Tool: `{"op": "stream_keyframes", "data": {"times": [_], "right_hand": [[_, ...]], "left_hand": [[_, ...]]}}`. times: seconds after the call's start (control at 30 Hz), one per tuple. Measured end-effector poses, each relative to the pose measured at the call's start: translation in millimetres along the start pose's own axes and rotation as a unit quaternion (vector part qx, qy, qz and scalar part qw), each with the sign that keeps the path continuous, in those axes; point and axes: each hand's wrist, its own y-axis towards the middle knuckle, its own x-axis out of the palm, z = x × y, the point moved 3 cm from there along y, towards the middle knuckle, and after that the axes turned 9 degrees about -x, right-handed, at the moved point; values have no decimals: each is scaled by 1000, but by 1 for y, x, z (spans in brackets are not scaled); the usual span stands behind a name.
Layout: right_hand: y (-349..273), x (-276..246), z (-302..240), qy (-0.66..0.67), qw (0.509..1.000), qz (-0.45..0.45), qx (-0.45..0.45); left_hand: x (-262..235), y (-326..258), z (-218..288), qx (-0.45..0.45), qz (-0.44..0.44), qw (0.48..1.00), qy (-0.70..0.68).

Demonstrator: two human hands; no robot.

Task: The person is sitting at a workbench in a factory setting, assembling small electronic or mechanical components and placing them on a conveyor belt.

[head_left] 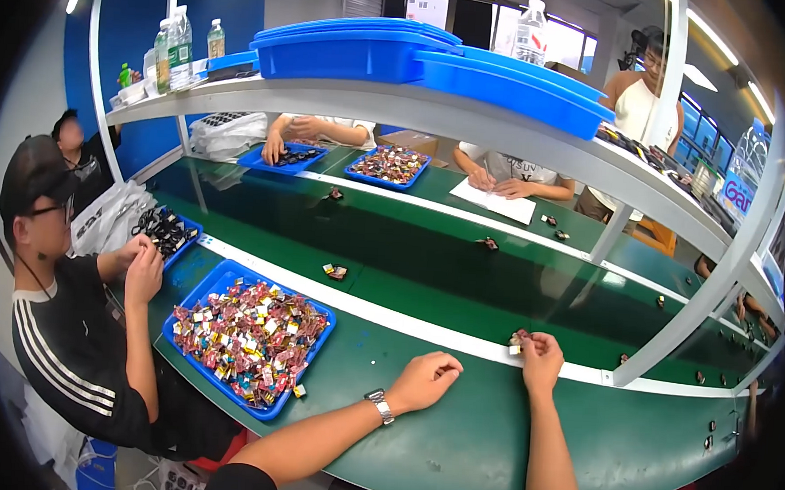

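Head view: right hand [542, 350] fingers are pinching a small part [517, 342] at the bench's [489, 428] white strip. Left hand [423, 380] is resting curled, holding nothing, near the blue tray [196, 299].

Counts only. Blue trays down on the desk [453, 443]: four. One full of mixed coloured small parts [247, 335], one of black parts [167, 230] by the person at left, one of dark parts [295, 157] and one of mixed parts [388, 166] on the far side. Blue bins on the upper shelf [470, 125]: at least three, stacked [354, 50] or side by side [516, 87]. Clear plastic bottles on the shelf: four clearly seen, three at left [179, 43], one at centre [530, 32]. Paper sheets: one [492, 200]. Other people: four or five, one partly hidden. Own hands: two, left [425, 380], right [542, 352]. Wristwatch [380, 406]: one. Loose small pieces on the belt [497, 286]: roughly ten, some too small to count surely.
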Motion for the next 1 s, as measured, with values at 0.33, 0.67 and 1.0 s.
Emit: {"op": "stream_keyframes", "data": {"times": [0.33,0.67,1.0], "right_hand": [[30,24,-16,-217,952,61,-207],[-8,231,-105,-160,839,-440,-278],[-3,336,-90,-129,858,-440,-232]], "left_hand": [[5,-6,-7,118,-34,986,109],[12,-12,-7,166,-97,956,223],[16,-10,-13,234,-39,962,139]]}}
